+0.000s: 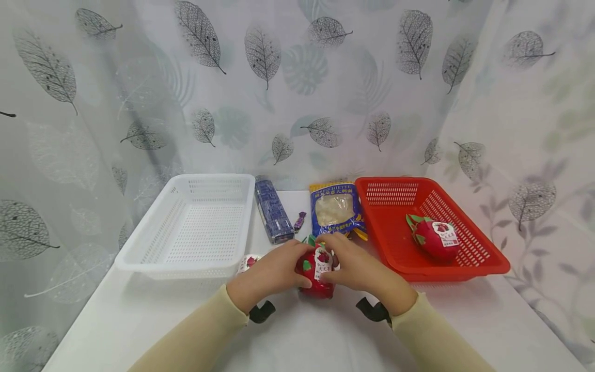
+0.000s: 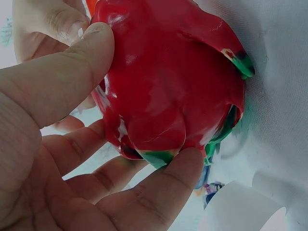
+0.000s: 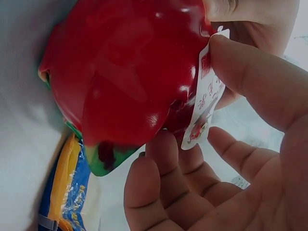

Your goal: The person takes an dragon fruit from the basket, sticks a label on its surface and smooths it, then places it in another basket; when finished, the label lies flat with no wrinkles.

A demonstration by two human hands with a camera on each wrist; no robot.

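A red dragon fruit (image 1: 321, 290) with green-tipped scales lies on the white table between both hands. My left hand (image 1: 273, 267) grips its left side, thumb on the near face and fingers round the leafy end. My right hand (image 1: 360, 267) holds its other side, the thumb pressing the edge of a white printed label (image 3: 206, 91) on the skin. Part of that label stands off the fruit in the right wrist view. Beside the left hand is a white roll (image 2: 243, 209), its printed sticker (image 1: 249, 262) showing in the head view.
At the left stands a white plastic basket (image 1: 186, 268). A red basket (image 1: 386, 248) at the right holds another labelled dragon fruit (image 1: 437, 240). Behind the hands lie a blue patterned package (image 1: 273, 209), a purple-wrapped candy (image 1: 300, 221) and a blue-yellow pasta bag (image 1: 334, 209).
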